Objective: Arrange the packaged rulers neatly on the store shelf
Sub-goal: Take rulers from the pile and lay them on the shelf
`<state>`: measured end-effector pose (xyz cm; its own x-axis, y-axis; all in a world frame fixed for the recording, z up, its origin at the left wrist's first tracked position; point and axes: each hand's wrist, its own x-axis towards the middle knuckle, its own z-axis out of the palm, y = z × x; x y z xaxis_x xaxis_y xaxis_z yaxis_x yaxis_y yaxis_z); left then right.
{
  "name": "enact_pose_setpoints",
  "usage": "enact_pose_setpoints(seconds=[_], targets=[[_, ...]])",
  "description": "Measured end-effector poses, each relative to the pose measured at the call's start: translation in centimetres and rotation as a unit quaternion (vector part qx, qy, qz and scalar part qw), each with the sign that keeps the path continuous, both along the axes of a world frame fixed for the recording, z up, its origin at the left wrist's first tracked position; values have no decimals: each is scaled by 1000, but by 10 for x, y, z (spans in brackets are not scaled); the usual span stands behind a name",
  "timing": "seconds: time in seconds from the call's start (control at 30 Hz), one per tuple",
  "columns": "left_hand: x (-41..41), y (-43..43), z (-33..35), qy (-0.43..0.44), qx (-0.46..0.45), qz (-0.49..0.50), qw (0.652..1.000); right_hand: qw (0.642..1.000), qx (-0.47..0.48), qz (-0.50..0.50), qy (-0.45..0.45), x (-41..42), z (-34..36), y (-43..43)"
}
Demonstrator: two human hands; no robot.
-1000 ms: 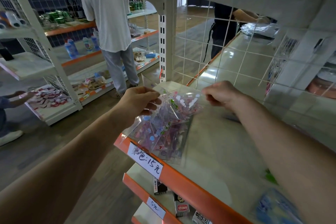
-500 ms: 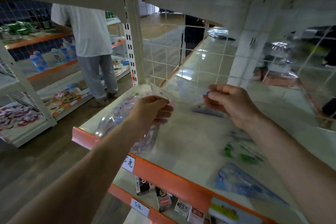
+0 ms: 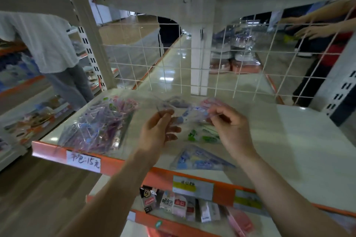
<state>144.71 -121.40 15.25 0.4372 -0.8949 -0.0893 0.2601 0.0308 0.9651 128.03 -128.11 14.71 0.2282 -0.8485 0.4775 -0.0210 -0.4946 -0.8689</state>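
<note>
We hold one clear packaged ruler (image 3: 192, 114) with both hands, lifted just above the middle of the shelf (image 3: 300, 150). Our left hand (image 3: 159, 133) pinches its left end, the fingers (image 3: 173, 131) curled under the wrapper and the thumb on top. Our right hand (image 3: 231, 131) pinches the right end in the same way, fingers clenched on the plastic. The wrapper is see-through with pale blue and pink print; we cannot read it.

A loose pile of packaged rulers (image 3: 100, 125) lies at the shelf's left end and reaches from near the back edge down to the orange front edge. A handwritten price label (image 3: 83, 160) sits on that edge just below the pile. A green pack (image 3: 204, 137) lies flat on the shelf below our hands, and a blue triangular pack (image 3: 200, 159) lies near the front edge, just in front of the green one.

A white wire grid (image 3: 173, 63) stands along the back edge. On the lower shelf (image 3: 192, 226) a row of small packs (image 3: 173, 203) stands behind its orange lip. A person in a white shirt (image 3: 44, 44) stands in the aisle beyond the shelf's left end.
</note>
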Motion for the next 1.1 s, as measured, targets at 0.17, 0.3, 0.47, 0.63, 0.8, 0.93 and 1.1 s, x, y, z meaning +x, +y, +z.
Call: enact_pose_setpoints(seconds=[0.17,0.3,0.47,0.63,0.8,0.93,1.1], targets=[[-2,5,0,-34,-16,-7,999,997,-20,-22,68,-1,-8,1],[-2,4,-2,-53,-5,8,999,995,17,-17,102,0,-13,4],[0,-2,-5,-64,19,74,995,990,-19,-25,136,0,-16,3],[4,-5,-9,-74,32,102,992,970,-89,-53,219,7,-20,6],[11,-7,-7,-36,37,129,990,929,-78,-6,362,20,0,5],[35,-11,1,-54,49,177,981,915,-75,4,395,44,17,-8],[61,-15,9,-97,44,225,969,887,-48,-2,459,65,20,-26]])
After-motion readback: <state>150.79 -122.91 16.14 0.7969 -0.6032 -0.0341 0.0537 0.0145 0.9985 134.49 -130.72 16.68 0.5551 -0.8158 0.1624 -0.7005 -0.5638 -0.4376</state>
